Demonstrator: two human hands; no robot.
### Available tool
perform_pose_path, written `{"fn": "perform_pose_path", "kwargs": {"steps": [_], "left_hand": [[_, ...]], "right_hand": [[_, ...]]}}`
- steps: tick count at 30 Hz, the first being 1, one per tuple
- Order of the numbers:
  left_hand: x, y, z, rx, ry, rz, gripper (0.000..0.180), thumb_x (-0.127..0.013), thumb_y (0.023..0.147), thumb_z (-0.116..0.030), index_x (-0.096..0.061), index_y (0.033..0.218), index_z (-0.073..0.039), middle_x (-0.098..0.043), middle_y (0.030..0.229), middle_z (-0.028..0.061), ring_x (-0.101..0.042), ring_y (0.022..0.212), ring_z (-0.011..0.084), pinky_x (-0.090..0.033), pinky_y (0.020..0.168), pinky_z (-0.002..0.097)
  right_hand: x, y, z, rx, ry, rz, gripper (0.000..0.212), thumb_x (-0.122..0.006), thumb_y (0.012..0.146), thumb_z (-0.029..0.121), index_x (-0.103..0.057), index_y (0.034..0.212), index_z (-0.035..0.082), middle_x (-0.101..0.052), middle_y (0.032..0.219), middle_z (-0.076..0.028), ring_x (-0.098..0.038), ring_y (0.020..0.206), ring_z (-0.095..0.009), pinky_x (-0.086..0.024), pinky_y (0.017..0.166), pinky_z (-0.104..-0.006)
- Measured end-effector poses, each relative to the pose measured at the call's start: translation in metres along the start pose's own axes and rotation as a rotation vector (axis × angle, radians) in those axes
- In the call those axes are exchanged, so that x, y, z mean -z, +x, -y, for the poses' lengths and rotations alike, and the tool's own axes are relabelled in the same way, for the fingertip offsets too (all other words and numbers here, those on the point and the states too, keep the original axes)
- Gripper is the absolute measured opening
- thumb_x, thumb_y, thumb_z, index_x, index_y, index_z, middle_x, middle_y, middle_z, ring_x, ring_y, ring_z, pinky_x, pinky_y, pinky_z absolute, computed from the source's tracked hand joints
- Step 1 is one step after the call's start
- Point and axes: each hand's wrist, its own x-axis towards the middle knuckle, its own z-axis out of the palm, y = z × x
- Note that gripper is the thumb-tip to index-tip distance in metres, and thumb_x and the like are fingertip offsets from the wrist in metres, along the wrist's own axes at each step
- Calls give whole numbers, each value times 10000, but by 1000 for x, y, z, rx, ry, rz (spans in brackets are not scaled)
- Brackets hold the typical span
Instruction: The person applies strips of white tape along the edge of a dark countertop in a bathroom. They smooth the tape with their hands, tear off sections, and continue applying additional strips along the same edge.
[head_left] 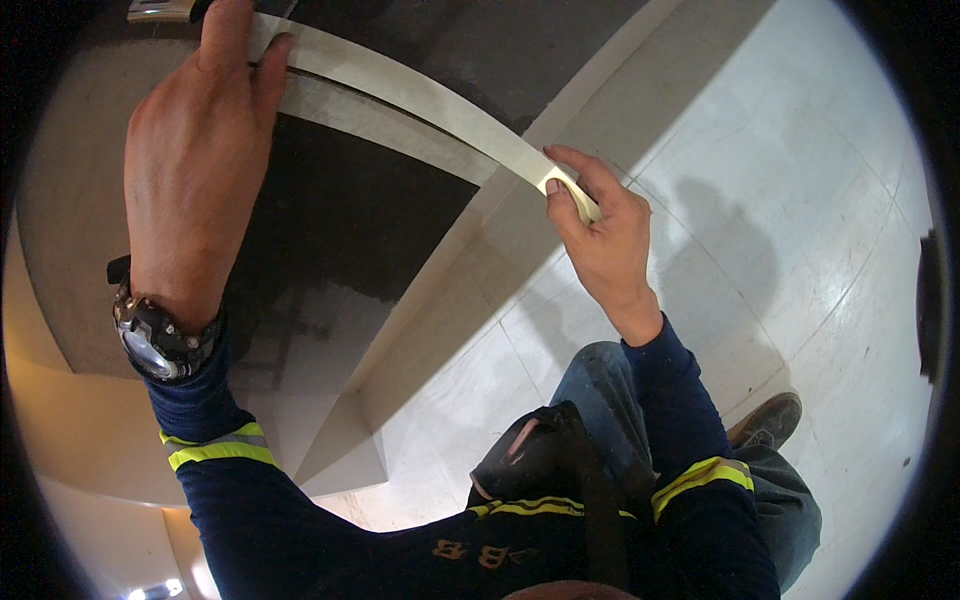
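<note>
A long, pale, flexible strip (420, 92) runs between my hands, curving down to the right across a dark, glossy slab. My right hand (615, 235) pinches its right end, with thumb and fingers closed on it beyond the slab's edge. At the upper left, my left hand (195, 160) has its thumb and index finger around the strip's other end; the remaining fingertips are hidden or cut off. Just left of those fingers, a silver and black object (165, 10) shows at the top edge, its kind unclear. Beneath the strip, a lighter grey band (380, 140) crosses the slab.
The dark slab (330, 215) has a pale raised edge (430, 270) along its right side. Beyond it lies a light tiled floor (830, 200) with shadows. My shoe (770, 420) and jeans appear at lower right. A curved beige surface (90, 440) is at lower left.
</note>
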Motion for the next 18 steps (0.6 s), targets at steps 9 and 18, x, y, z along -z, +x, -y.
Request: {"fn": "perform_pose_path", "kwargs": {"steps": [9, 18], "left_hand": [[0, -1, 0, 7, -10, 2, 362, -596, 1060, -310, -527, 1343, -93, -701, 796, 167, -719, 692, 320, -546, 596, 426], [-2, 1, 3, -10, 17, -13, 361, -591, 1061, -313, -524, 1356, -116, -706, 806, 171, -728, 717, 331, -551, 602, 437]], "right_hand": [[1, 4, -1, -28, -11, 29, 310, -659, 974, 224, -734, 1211, 40, -766, 859, -125, -692, 664, -152, -518, 606, -289], [-2, 5, -5, -24, -12, 33, 313, -647, 988, 227, -733, 1240, 62, -761, 876, -69, -641, 670, -86, -478, 599, -257]]}}
